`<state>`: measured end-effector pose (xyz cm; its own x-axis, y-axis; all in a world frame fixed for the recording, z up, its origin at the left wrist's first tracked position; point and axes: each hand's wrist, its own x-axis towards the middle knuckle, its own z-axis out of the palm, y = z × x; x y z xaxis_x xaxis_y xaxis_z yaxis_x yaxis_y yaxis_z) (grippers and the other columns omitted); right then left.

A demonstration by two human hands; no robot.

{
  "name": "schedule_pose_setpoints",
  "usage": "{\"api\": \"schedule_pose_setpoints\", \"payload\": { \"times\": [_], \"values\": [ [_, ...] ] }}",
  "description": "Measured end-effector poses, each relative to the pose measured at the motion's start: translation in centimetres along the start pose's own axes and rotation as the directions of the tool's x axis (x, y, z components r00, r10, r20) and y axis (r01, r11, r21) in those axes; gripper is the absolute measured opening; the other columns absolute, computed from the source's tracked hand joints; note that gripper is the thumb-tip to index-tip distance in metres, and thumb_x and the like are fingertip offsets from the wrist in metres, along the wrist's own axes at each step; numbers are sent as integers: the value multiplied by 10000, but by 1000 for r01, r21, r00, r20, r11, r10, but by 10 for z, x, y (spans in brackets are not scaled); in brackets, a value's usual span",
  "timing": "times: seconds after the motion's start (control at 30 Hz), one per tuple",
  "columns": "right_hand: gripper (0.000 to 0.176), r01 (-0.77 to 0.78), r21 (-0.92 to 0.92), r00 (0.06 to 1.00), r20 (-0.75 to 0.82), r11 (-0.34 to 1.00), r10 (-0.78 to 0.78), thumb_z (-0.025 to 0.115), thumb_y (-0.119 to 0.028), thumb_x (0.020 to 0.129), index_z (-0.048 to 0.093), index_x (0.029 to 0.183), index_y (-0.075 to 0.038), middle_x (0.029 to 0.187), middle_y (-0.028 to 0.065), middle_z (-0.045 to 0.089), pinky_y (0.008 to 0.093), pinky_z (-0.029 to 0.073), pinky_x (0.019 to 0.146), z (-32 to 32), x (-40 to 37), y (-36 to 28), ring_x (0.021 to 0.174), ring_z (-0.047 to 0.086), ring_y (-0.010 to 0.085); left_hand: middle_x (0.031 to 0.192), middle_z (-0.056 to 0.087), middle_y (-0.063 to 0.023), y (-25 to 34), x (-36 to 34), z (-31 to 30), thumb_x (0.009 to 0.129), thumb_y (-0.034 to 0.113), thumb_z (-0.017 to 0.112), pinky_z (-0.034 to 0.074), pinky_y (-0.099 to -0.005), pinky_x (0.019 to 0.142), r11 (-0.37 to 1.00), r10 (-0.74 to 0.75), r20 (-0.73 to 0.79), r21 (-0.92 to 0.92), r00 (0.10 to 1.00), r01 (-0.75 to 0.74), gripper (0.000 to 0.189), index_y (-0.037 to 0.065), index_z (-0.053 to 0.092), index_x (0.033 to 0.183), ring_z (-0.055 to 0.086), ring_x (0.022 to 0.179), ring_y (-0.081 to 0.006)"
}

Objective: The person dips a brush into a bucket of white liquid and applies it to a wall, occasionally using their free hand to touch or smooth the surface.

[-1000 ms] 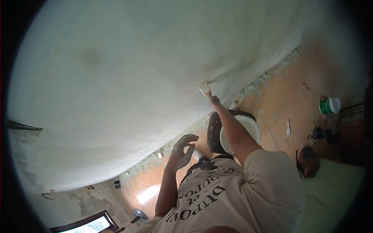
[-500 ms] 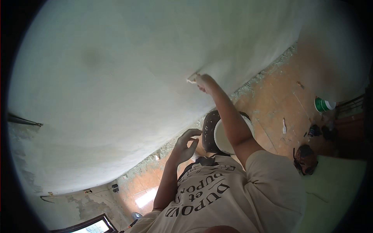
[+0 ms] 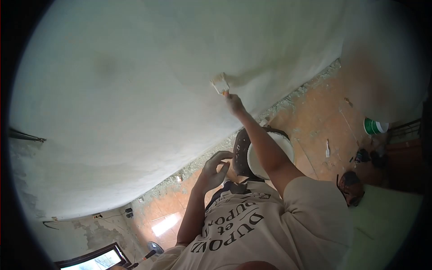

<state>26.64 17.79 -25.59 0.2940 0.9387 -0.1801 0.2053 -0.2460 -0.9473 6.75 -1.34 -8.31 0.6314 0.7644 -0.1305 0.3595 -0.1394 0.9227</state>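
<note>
The broad-headed hand tool (image 3: 220, 84) is at the pale wall (image 3: 135, 67), just above the middle of the view; whether its pale-smeared head is a brush or a blade I cannot tell, nor whether its whole edge touches the surface. At its 5 o'clock, the right hand (image 3: 234, 105) is closed around the handle, of which a little orange shows.

The step in hand looks like working the tool over the wall. As I judge it, the next move calls for a flat head and even pressure, then perhaps fresh material from the round white tub (image 3: 272, 155), also at 5 o'clock under the right forearm. Beside the tub is a dark, white-speckled thing (image 3: 241, 155) I cannot identify.

At 6 o'clock, the left hand (image 3: 213, 171) is loosely curled, thumb apart from the fingers, with nothing visible in it. Its fingertips are near the dark thing; contact is unclear.

Farther out, a white tool (image 3: 327, 148) lies on the tiled floor (image 3: 310, 121) at 4 o'clock, and a green-and-white bucket (image 3: 371, 126) between 3 and 4; no writing is legible on it. At 6 o'clock, the shirt (image 3: 270, 240) reads "DUPOND et DUPON", the end lost in folds. No brand can be read elsewhere.
</note>
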Motion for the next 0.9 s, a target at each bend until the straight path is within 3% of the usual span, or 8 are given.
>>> {"api": "schedule_pose_setpoints", "payload": {
  "times": [0.17,0.23,0.27,0.33,0.47,0.53,0.63,0.9],
  "values": [
    [688,-51,-7,999,6,999,51,363,-601,946,657,923,21,895,272,665,484,482,792,48,17,85,919,642,426,1178,615,-123,0,-16,-10,885,-10,505,499,-367,923,998,-47,-78,25,996,49,300,27,589,1171,590,1122,-239],
    [688,-243,13,970,6,970,243,383,-597,951,594,742,24,616,109,581,413,443,569,64,13,116,584,563,202,1181,613,-122,-2,-20,-12,889,-4,501,499,-364,919,998,-62,-103,11,993,64,296,29,591,1169,590,1123,-238],
    [688,-242,11,970,13,970,241,383,-597,951,594,742,24,616,109,581,413,443,569,65,4,120,584,563,202,1181,613,-122,-3,-22,-13,889,-4,501,499,-364,919,998,-66,-109,10,992,68,296,29,591,1169,590,1123,-238],
    [653,-582,-136,804,57,802,592,384,-574,955,595,776,18,599,113,575,423,448,514,49,-26,90,546,578,230,1179,613,-123,-4,-22,-14,888,-4,498,497,-362,921,997,-64,-110,27,992,67,296,26,592,1168,589,1124,-237],
    [579,-499,-232,852,43,835,521,403,-527,962,565,781,-1,553,82,522,408,405,409,41,-31,84,434,522,234,1178,615,-77,-2,-19,-15,904,9,510,464,-357,951,998,-63,-95,-8,993,63,295,62,592,1183,579,1132,-197],
    [529,-651,-18,734,237,758,636,402,-503,958,562,947,1,640,104,554,384,443,445,28,-38,49,480,539,210,1177,619,-77,1,-17,-15,907,12,512,467,-356,947,999,-43,-75,1,996,43,292,60,591,1184,581,1131,-198],
    [329,-537,244,842,221,808,492,461,-353,927,513,871,-33,536,15,430,276,307,360,10,-40,-30,390,390,128,1176,622,-76,-2,-14,-14,910,17,516,470,-354,944,1000,-4,-58,-18,998,3,287,57,589,1185,581,1129,-201],
    [514,-332,278,912,338,901,232,370,-456,1021,431,642,-114,533,-34,398,249,282,358,-72,-100,-178,400,343,61,1171,626,-77,1,-5,-20,916,28,517,473,-356,945,999,35,-42,-19,999,-36,271,53,587,1177,589,1118,-202]
  ]
}}
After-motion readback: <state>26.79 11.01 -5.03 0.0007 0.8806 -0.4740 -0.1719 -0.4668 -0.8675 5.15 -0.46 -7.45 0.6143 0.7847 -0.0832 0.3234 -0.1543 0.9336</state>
